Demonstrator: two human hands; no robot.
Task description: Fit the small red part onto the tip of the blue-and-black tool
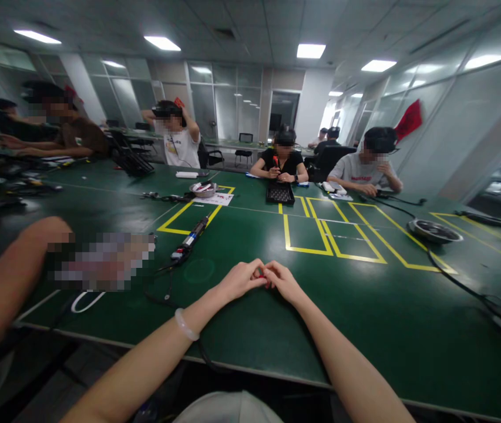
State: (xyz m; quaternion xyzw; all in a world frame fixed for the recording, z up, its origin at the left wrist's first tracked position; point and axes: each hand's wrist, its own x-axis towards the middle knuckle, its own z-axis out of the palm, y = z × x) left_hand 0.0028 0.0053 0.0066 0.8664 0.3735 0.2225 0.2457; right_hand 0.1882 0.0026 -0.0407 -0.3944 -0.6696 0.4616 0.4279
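My left hand [242, 280], with a pale bracelet [187, 324] on its wrist, meets my right hand [283, 281] just above the green table [272, 335]. The fingertips of both hands close round a small red thing [268, 281]. Only bits of red show between the fingers, so its kind cannot be made out. Left of my hands lies a slim black power tool, like an electric screwdriver [188, 241], with a blue and white band and a cable.
Yellow tape outlines [309, 251] mark the table. A bowl [204, 188] of small things stands beyond the tool. Across from me a person [282, 161] works over a black tray [280, 194]. A round metal dish [436, 231] sits at right. A neighbour's arm [7, 288] reaches in at left.
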